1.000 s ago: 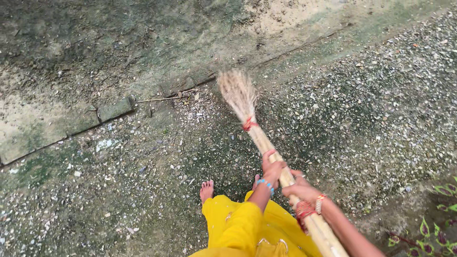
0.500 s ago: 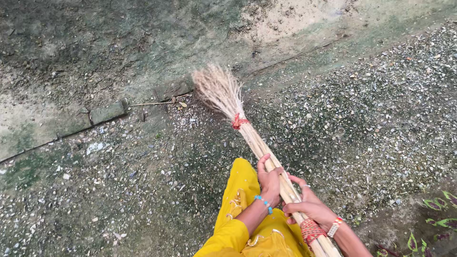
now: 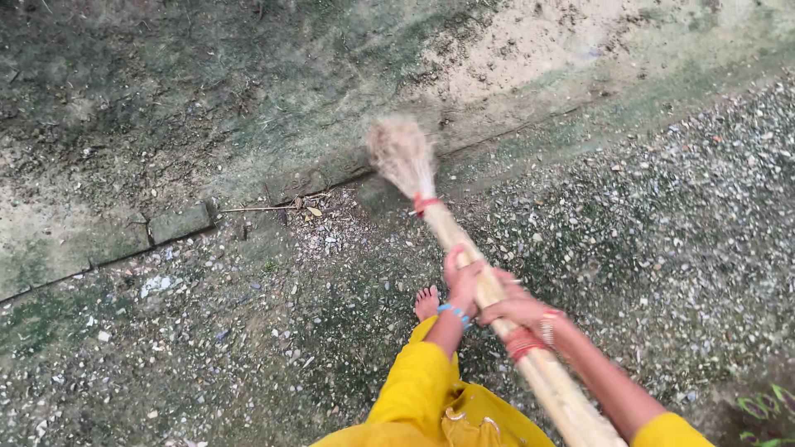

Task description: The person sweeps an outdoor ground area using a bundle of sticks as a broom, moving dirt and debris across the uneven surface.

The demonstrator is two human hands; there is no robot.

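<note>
**Broom held in both hands over gravel**

Broom slants across the pebbled ground, its blurred bristle head at the brick edging. Left hand is wrapped tight around the bundled shaft, nearer the bristles; right hand is clenched on it just behind. A bare foot stands beside the shaft.

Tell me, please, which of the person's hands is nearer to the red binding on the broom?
Left. The left hand grips the broom shaft just below the red binding; the right hand holds the shaft further down, closer to the body.
</note>
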